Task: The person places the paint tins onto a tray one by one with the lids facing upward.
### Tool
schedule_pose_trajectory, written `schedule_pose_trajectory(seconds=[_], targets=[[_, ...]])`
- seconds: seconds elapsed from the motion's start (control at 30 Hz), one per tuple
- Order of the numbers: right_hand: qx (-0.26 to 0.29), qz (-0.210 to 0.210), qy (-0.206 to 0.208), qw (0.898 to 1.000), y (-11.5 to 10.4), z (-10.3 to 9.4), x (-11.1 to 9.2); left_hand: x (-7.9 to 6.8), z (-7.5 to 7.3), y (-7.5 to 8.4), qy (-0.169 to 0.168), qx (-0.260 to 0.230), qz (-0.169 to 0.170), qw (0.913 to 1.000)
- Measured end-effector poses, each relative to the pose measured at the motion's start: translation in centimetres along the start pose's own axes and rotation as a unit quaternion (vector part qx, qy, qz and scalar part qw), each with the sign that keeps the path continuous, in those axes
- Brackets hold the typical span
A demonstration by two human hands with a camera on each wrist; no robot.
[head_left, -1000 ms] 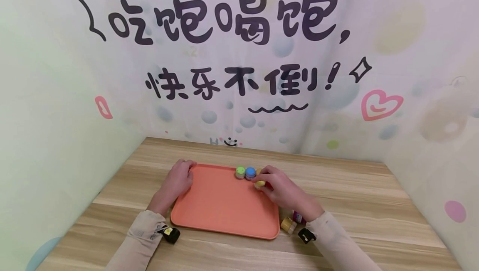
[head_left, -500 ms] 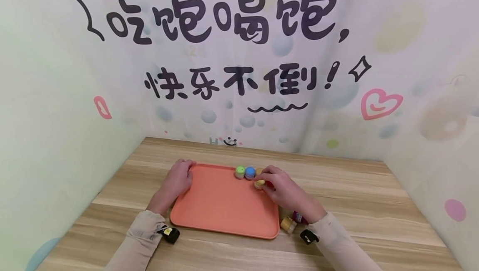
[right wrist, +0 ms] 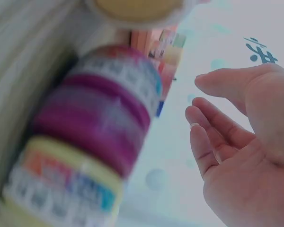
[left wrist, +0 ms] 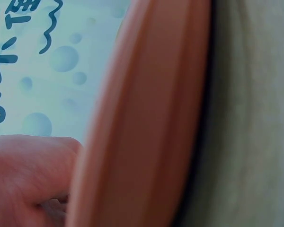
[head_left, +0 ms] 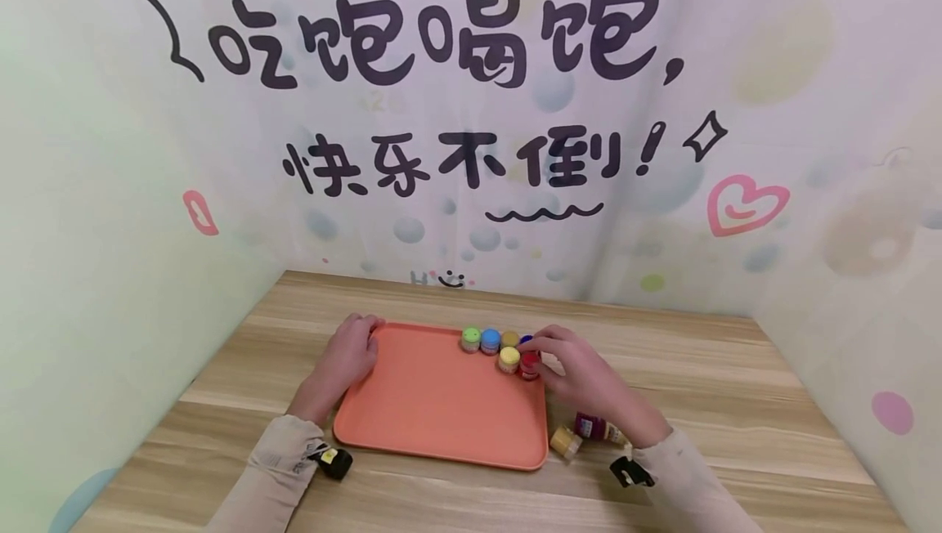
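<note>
Left hand: The left hand point(head_left: 353, 353) held the tray point(head_left: 441, 402) at its far left corner, with its fingers bent round the rim.
Right hand: The right hand point(head_left: 577, 373) was over the right side of the tray. Its thumb and fingers were apart, with nothing held between them. The fingers were close by the red jar point(head_left: 529, 367) and the dark blue jar point(head_left: 526, 339); I can't tell if they touched.
Back row: Along the tray's far rim, from left to right, stood the green jar point(head_left: 471, 340), the light blue jar point(head_left: 491, 342), the brown jar point(head_left: 509, 340) and the dark blue one, partly hidden by the fingers.
Front row: The yellow jar point(head_left: 509, 360) stood in front of the brown one, with the red jar just to its right.
Jars off the tray: On the table point(head_left: 441, 500), just beside the tray's near right corner, lay the gold jar point(head_left: 566, 441), the purple jar point(head_left: 589, 425) and the cream jar point(head_left: 614, 434).
Wall: The back wall point(head_left: 383, 112) had big black writing and a pink heart point(head_left: 746, 206).
</note>
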State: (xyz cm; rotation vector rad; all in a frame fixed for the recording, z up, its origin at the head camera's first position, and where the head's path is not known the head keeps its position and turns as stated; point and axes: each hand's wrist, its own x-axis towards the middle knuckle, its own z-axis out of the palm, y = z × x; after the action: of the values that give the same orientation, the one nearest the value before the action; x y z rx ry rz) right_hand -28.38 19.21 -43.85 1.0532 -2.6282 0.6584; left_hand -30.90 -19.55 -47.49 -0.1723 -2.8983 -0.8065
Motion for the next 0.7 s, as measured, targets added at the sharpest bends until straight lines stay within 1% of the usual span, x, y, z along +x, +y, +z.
schedule_pose_trajectory(seconds=[0.23,0.47,0.7], targets=[[0.005,0.025,0.004,1.0,1.3,-1.3,-1.5,0.0,0.0,-0.1,0.003,0.001,0.002,1.0],[0.003,0.041,0.002,0.999,2.8,-2.1,-3.0,-0.1,0.1,-0.2,0.006,0.004,0.005,1.0],[0.008,0.054,-0.019,0.998,3.7,-3.0,-4.8,0.0,0.0,-0.2,0.009,0.007,0.01,0.9999]])
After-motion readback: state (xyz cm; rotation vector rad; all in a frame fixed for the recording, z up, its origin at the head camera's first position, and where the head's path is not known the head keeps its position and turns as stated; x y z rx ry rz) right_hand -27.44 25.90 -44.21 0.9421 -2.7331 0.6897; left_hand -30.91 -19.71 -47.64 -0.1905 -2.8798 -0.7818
